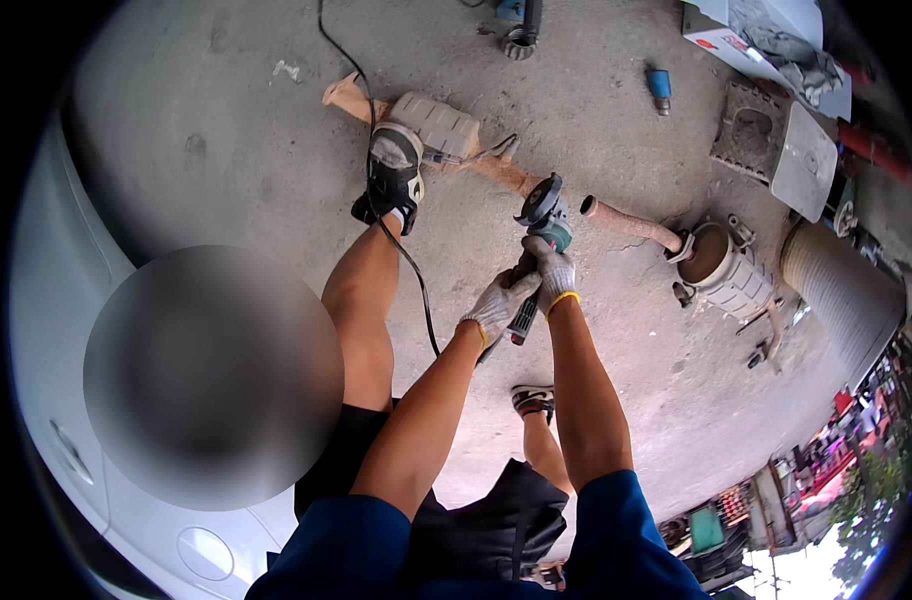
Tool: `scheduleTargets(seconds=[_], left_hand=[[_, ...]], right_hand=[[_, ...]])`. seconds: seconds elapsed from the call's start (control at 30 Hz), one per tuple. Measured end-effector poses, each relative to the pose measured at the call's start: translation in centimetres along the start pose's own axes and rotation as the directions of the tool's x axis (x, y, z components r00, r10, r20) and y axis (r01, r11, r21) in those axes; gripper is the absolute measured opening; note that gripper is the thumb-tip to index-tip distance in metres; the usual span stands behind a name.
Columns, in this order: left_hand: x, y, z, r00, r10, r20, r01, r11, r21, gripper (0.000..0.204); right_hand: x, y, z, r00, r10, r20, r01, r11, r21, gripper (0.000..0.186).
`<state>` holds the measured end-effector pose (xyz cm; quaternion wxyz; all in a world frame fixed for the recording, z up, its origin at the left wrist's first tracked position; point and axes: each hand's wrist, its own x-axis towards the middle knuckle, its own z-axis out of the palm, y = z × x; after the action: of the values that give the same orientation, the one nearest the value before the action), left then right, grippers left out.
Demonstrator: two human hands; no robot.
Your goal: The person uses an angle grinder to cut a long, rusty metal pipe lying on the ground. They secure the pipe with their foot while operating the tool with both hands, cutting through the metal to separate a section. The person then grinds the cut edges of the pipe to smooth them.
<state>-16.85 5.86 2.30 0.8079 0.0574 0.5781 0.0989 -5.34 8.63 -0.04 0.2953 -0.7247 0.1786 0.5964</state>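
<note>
Both my hands wear light work gloves and grip an angle grinder (pixel 556 236) with a green body and a black guard. My right hand (pixel 554 275) wraps round the body, and my left hand (pixel 500 304) holds it just behind, near the dark rear handle. The grinder's head is at the right end of a rusty exhaust pipe (pixel 503 173) on the floor; whether the disc touches it, I cannot tell. A ribbed metal casing (pixel 438 124) sits along this pipe. My left shoe (pixel 396 178) rests on the pipe assembly.
A black power cord (pixel 418 272) runs past my left leg. At right lie another exhaust canister (pixel 736 283) with a rusty pipe, a blue cylindrical tool (pixel 659 88), a metal housing (pixel 751 130) and a ribbed drum (pixel 844 295). A white car (pixel 71 330) stands at left.
</note>
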Motion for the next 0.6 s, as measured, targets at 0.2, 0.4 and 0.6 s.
scheduleTargets(seconds=[0.2,0.4,0.6], left_hand=[[0.3,0.7,-0.8,0.999,-0.007,0.038,-0.005,0.952,0.307,0.082],[-1.9,2.7,0.5,0.980,0.005,-0.197,0.181,0.372,0.910,0.106],[-3.0,3.9,1.8,0.964,-0.014,-0.267,0.255,0.344,0.904,0.091]], right_hand=[[0.3,-0.4,0.5,1.000,0.022,-0.011,-0.022,0.997,-0.079,0.028],[0.0,1.5,1.5,0.988,0.136,-0.072,-0.132,0.989,0.062,0.023],[-1.3,1.8,1.4,0.996,0.052,-0.068,-0.051,0.999,0.017,0.022]])
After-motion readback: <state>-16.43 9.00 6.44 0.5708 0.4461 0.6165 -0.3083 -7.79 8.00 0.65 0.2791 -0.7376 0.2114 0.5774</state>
